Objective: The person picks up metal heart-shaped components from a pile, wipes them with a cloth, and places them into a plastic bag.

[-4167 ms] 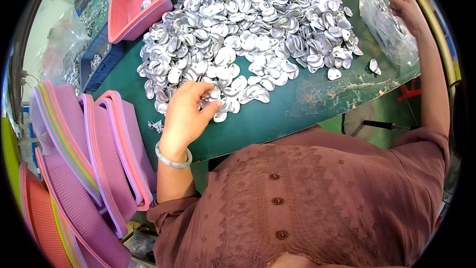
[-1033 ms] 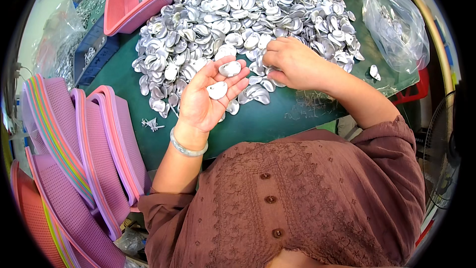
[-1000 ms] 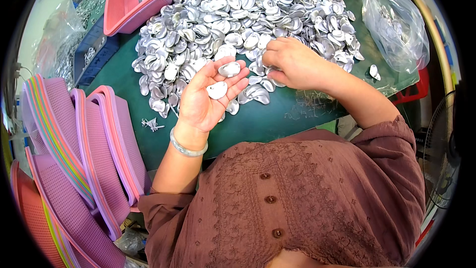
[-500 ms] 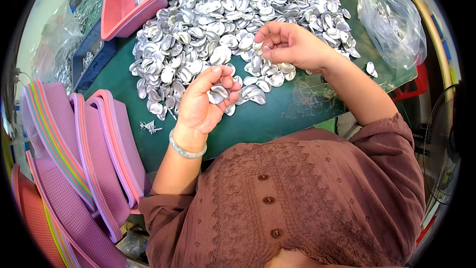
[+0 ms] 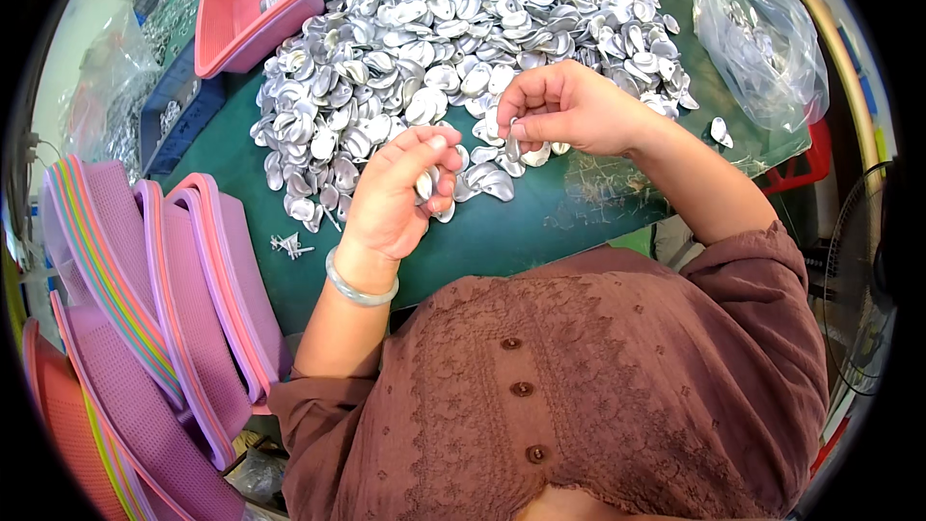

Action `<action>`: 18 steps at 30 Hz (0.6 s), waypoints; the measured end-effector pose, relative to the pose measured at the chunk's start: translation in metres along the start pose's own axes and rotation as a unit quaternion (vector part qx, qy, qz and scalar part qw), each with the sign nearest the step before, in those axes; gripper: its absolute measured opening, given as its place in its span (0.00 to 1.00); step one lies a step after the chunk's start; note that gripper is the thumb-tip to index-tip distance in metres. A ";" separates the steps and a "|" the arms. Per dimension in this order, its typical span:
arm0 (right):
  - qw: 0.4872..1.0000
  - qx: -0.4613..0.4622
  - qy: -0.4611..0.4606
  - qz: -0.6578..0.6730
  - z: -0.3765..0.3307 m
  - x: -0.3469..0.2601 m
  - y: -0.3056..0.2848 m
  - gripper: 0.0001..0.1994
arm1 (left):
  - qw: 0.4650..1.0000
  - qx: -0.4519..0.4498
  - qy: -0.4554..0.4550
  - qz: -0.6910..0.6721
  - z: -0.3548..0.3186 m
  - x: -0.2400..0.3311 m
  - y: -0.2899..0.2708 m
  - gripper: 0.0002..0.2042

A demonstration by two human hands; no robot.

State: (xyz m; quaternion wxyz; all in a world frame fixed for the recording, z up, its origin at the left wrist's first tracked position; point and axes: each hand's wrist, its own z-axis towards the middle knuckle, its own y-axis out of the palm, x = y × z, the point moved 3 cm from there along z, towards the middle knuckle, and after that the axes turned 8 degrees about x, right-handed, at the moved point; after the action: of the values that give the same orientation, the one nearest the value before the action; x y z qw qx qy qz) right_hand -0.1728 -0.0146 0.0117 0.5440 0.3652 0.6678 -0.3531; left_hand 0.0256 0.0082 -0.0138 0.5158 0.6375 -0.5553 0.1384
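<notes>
A broad pile of silver, curved, shell-shaped metal pieces covers the far part of the green table. My left hand, palm turned up at the pile's near edge, has its fingers curled round a silver shell-shaped piece; whether more lie behind it is hidden. To the right, my right hand pinches another silver shell-shaped piece between thumb and forefinger, just above the near pieces of the pile. The two hands are a short way apart.
Left of the table lean stacked purple baskets. A pink tray stands at the back left, beside a blue bin. A clear plastic bag of metal pieces lies back right. Small metal bits rest near the left edge.
My right hand has come down toward me and now pinches a shell-shaped piece low by the pile's near edge. My left fingers have closed further and turned their piece edge-on.
</notes>
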 end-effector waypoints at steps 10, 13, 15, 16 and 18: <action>0.997 0.008 -0.058 -0.041 0.019 -0.015 0.031 0.08 | 0.956 0.090 0.142 0.240 -0.020 -0.001 0.006 0.05; 0.975 0.027 -0.092 -0.201 0.025 -0.018 0.025 0.08 | 0.918 0.144 0.209 0.305 -0.033 0.002 -0.015 0.05; 0.916 0.048 -0.212 -0.336 0.029 -0.019 0.024 0.08 | 0.895 0.204 0.237 0.318 -0.046 0.001 -0.033 0.05; 0.874 0.059 -0.270 -0.399 0.033 -0.019 0.024 0.08 | 0.882 0.233 0.250 0.323 -0.052 0.001 -0.043 0.06; 0.835 0.055 -0.312 -0.451 0.043 -0.011 0.031 0.11 | 0.867 0.287 0.227 0.338 -0.064 -0.001 -0.064 0.06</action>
State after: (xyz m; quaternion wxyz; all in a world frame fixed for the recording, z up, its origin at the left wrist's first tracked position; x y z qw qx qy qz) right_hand -0.1241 -0.0381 0.0135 0.4830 -0.0764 0.5332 -0.6904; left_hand 0.1052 0.0507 -0.0191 0.3439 0.4815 -0.5404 0.5982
